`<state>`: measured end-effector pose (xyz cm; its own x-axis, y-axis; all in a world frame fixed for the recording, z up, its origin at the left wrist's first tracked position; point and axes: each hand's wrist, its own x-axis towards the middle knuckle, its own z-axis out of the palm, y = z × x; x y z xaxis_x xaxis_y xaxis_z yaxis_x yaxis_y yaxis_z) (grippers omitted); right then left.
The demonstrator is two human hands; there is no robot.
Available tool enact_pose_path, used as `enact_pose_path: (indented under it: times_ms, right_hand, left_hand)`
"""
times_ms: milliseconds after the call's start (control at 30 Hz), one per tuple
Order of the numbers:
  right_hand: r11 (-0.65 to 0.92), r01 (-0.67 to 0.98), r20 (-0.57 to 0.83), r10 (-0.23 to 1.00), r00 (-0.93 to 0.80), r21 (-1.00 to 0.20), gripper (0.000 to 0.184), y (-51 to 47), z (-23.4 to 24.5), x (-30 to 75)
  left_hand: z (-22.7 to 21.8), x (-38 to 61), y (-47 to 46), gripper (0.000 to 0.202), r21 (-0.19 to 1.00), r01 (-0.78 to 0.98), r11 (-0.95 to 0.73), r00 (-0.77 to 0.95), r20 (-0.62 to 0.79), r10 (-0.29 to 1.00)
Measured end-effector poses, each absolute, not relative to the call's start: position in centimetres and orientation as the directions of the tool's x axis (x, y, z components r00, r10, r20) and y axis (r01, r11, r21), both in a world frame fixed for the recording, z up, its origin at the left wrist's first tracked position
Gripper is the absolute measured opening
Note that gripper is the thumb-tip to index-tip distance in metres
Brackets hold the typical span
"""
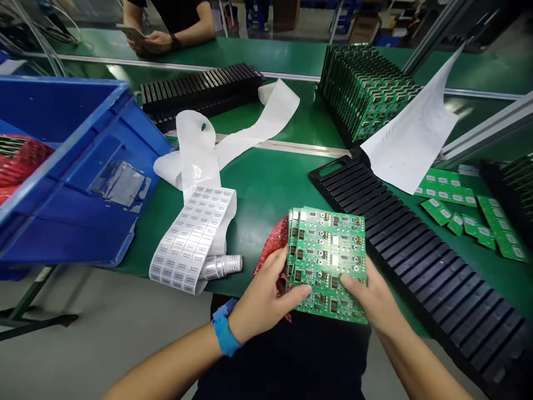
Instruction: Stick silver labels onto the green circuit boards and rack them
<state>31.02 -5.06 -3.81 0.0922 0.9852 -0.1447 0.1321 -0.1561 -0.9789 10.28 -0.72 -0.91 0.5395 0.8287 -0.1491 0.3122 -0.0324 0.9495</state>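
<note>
A small stack of green circuit boards (328,261) with chips and two-digit displays is held over the table's front edge. My left hand (270,294) grips its left side, thumb on the top board. On the right side my right hand (370,294) closes round the edge, its thumb also on the face. Red bubble wrap (275,241) shows behind and below the stack, beside my left hand; whether the fingers touch it I cannot tell. A strip of printed labels (194,236) lies to the left, with a small roll (220,266) by it.
A blue bin (83,183) stands at left. A slotted black rack (408,250) runs along the right; another black rack (204,89) lies at the back. Upright boards (366,91), a curled paper sheet (412,133) and loose green boards (445,189) are at right. A person (166,33) sits opposite.
</note>
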Motion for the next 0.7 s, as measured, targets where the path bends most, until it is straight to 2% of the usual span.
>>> enact_pose_path:
  times_ms: [233, 400, 700]
  right_hand:
    - [-0.082, 0.045, -0.077, 0.991, 0.107, -0.996, 0.051, -6.9, -4.9, 30.9]
    - [0.016, 0.109, 0.03, 0.991, 0.129, -0.994, 0.051, -7.6, -5.0, 30.7]
    - [-0.027, 0.09, -0.016, 0.993, 0.117, -0.996, 0.045, -6.9, -4.3, 30.4]
  left_hand:
    - [-1.2, 9.9, -1.3, 0.068, 0.946, 0.315, -0.083, 0.574, -0.12, 0.81]
    - [-1.2, 9.9, -1.1, 0.072, 0.948, 0.296, -0.116, 0.612, -0.095, 0.785]
    - [-1.1, 10.2, -1.1, 0.066, 0.937, 0.33, -0.115, 0.587, -0.108, 0.802]
